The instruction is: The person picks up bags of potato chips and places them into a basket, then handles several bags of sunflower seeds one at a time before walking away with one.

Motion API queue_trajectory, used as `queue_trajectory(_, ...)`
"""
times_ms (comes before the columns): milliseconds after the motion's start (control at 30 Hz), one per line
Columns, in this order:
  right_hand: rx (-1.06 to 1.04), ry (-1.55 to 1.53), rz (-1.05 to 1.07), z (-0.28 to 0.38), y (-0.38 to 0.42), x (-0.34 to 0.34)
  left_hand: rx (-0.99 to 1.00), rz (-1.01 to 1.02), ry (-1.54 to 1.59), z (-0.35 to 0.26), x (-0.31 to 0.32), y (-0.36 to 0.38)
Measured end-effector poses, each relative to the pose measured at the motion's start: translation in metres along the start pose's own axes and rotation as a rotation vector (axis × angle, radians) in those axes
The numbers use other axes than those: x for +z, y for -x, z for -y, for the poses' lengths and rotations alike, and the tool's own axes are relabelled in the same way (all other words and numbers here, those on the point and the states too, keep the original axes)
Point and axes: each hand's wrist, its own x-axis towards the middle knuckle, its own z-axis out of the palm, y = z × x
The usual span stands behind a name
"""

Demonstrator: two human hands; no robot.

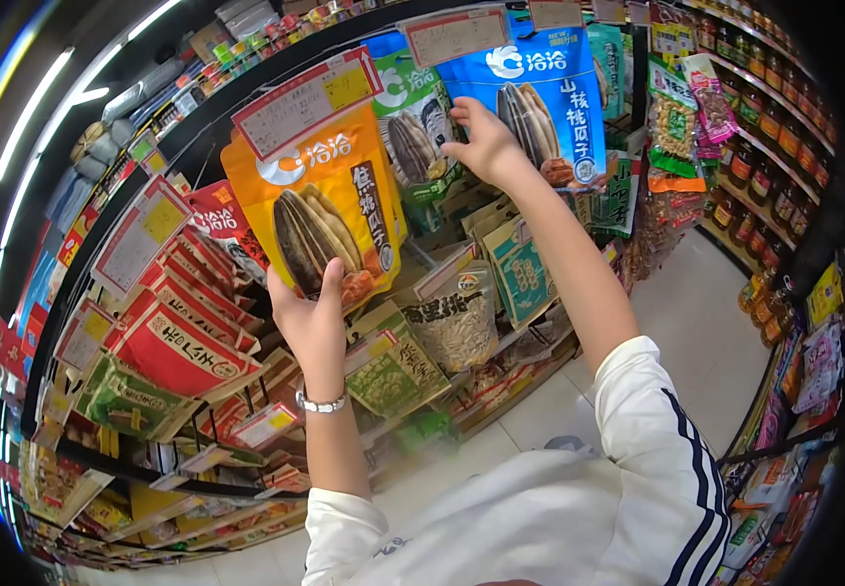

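Note:
My left hand [307, 317] is closed on the lower edge of an orange bag of sunflower seeds [320, 195], thumb on its front and the other fingers mostly hidden at its left edge. The bag hangs upright below a price tag [305, 103]. My right hand [486, 146] is raised in front of the rack, thumb and fingers apart with nothing between them. It overlaps the left edge of a blue bag of sunflower seeds [539, 107]. Just left of its fingertips hangs a green bag of seeds [411, 137], partly covered by the orange one.
Red snack bags [183, 342] hang at the left, with a clear bag of pale seeds [459, 327] and a green packet [393, 366] lower down. Shelves of jars [759, 181] stand at the right. Pale floor tiles [681, 322] run between the racks.

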Motion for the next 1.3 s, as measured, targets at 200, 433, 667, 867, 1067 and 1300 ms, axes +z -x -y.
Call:
queue_trajectory(200, 0.103, 0.141, 0.074, 0.011, -0.014, 0.002, 0.069, -0.062, -0.433, -0.014, -0.003, -0.004)
queue_trajectory(433, 0.077, 0.233, 0.094, 0.001, -0.017, 0.014, 0.018, -0.075, -0.576, -0.011, -0.012, -0.018)
queue_trajectory(667, 0.067, 0.106, 0.106, 0.012, -0.011, 0.014, -0.094, -0.089, -0.610, -0.010, 0.001, -0.010)
queue_trajectory(867, 0.086, -0.130, 0.088, 0.034, 0.010, -0.036, -0.130, -0.136, -0.567, -0.018, 0.014, -0.002)
queue_trajectory(1067, 0.113, -0.609, 0.303, 0.027, 0.017, -0.090, -0.157, -0.106, -0.471, -0.030, 0.017, 0.005)
queue_trajectory(1300, 0.047, -0.654, 0.347, 0.016, 0.014, -0.109, -0.252, -0.059, -0.329, -0.025, 0.023, 0.013)
